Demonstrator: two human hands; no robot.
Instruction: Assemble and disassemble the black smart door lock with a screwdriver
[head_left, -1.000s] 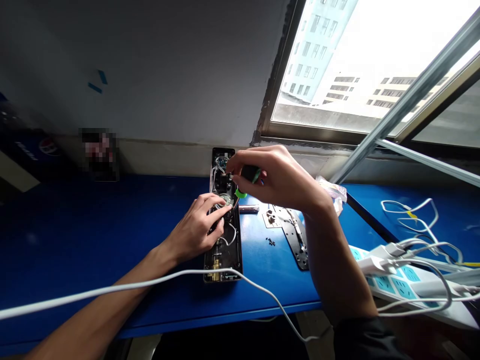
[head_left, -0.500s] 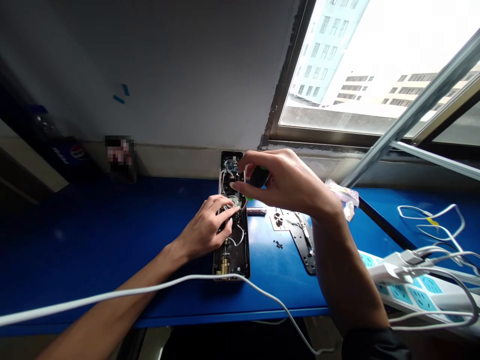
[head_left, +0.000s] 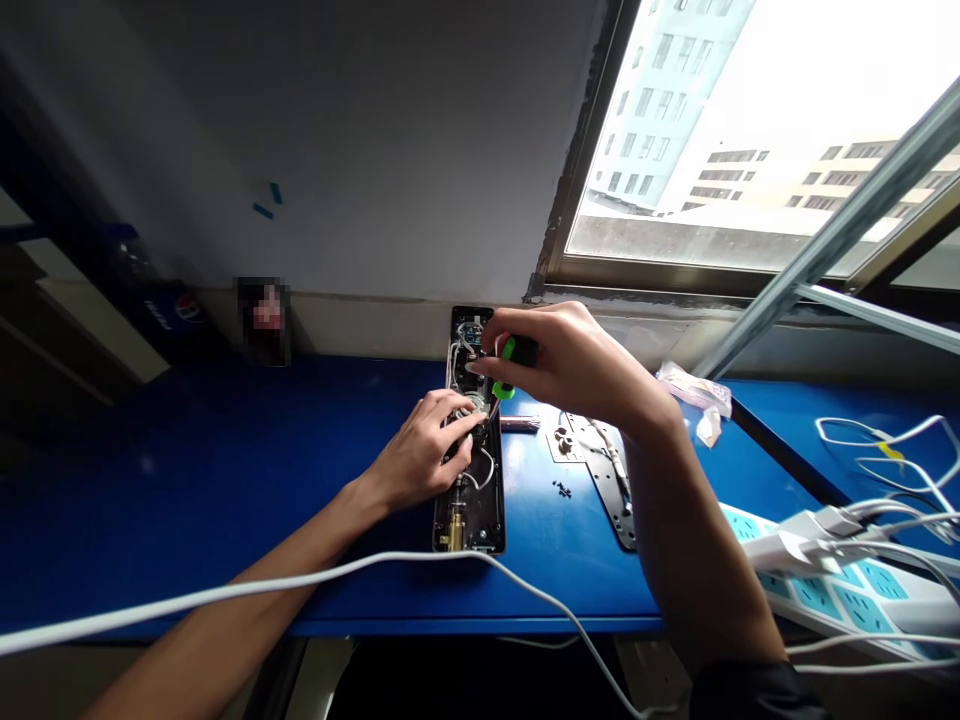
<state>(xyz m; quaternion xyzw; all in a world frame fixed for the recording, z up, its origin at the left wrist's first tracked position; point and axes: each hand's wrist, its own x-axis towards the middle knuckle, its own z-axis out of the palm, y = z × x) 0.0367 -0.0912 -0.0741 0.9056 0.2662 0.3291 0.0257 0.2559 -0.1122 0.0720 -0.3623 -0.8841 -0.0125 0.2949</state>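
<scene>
Head view: wiring (head_left: 452,365) partly behind right hand (head_left: 562,360)

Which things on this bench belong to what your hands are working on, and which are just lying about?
Belonging: right hand gripping a green-handled screwdriver, left hand, opened door lock, loose screws, black metal plate.
Lying about, probably: power strip, white cable, plastic bag.

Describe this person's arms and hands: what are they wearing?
The left hand and right hand are bare: no gloves, rings or watch show. The left forearm and right forearm are bare too; a dark sleeve shows low on the right arm.
</scene>
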